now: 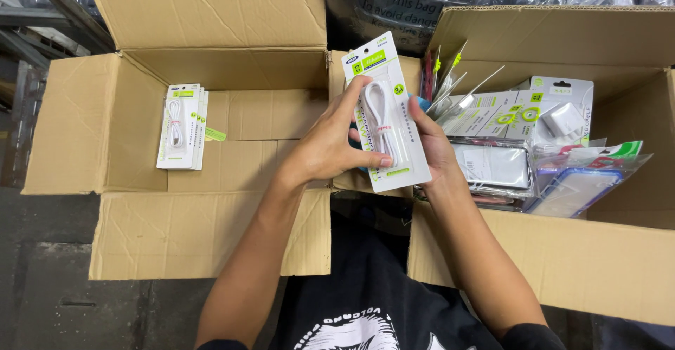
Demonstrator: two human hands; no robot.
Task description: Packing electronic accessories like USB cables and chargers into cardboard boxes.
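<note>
Between two open cardboard boxes (211, 146), the white cable pack (390, 121) stands long axis nearly upright, tilted left at the top, grasped by the left hand (327, 146) and the right hand (432, 146), the stack (181, 126) lying well left.

Cable packs (181, 126) in left box (105, 118); assorted packets (524, 135) (perhaps cases) in right box (562, 251)

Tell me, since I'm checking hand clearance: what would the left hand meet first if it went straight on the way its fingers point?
The left hand already touches the white blister-packed cable, which the right hand backs; nothing lies between.
</note>
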